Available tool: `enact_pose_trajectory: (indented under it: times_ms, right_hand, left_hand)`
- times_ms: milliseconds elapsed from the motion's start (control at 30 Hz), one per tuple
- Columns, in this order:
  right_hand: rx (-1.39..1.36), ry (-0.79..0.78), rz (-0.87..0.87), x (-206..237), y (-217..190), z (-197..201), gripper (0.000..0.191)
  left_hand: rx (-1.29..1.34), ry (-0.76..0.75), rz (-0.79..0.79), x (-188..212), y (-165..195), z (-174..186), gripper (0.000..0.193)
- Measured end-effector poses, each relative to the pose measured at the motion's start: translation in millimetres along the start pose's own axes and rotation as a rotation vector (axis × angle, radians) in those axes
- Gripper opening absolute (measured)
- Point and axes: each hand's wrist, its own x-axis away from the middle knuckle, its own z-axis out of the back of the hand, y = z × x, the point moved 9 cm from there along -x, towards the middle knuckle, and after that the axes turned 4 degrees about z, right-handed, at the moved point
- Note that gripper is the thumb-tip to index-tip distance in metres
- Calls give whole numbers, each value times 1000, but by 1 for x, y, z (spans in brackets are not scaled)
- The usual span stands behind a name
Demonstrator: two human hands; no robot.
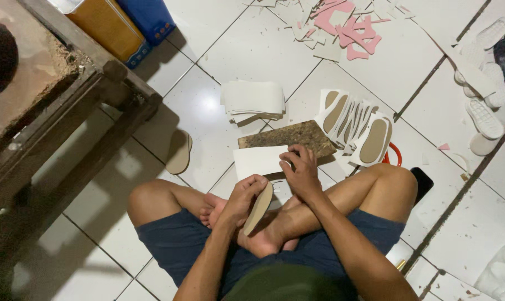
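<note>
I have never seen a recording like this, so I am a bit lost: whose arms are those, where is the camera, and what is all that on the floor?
There is no machine here. The camera sits on a person's head and looks down at their own hands while they sit cross-legged on a white tiled floor. The left hand holds a tan insole-shaped piece on edge. The right hand presses on a white sheet lying partly over a brown board. Nearby lie a stack of white sheets, a fanned row of cut sheets with insole shapes, one loose insole and pink scraps. A wooden table stands at the left.
</note>
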Motion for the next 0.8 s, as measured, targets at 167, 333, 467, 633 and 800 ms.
enact_pose_trajectory:
  times_ms: [167, 333, 467, 633, 800]
  right_hand:
    - [13, -24, 5, 0, 0, -2, 17]
    - [17, -8, 18, 2, 1, -2, 17]
    - [14, -11, 8, 1, 3, -3, 18]
    - [11, -10, 10, 1, 2, -2, 18]
    - [1, -7, 19, 2, 3, -2, 17]
  left_hand:
    - [-10, 26, 15, 2, 2, -1, 16]
    - [-19, 27, 10, 4, 3, -3, 16]
    - [-36, 38, 10, 3, 2, -1, 16]
    - [-55, 44, 5, 2, 1, 1, 16]
    - [-66, 34, -1, 2, 1, -1, 16]
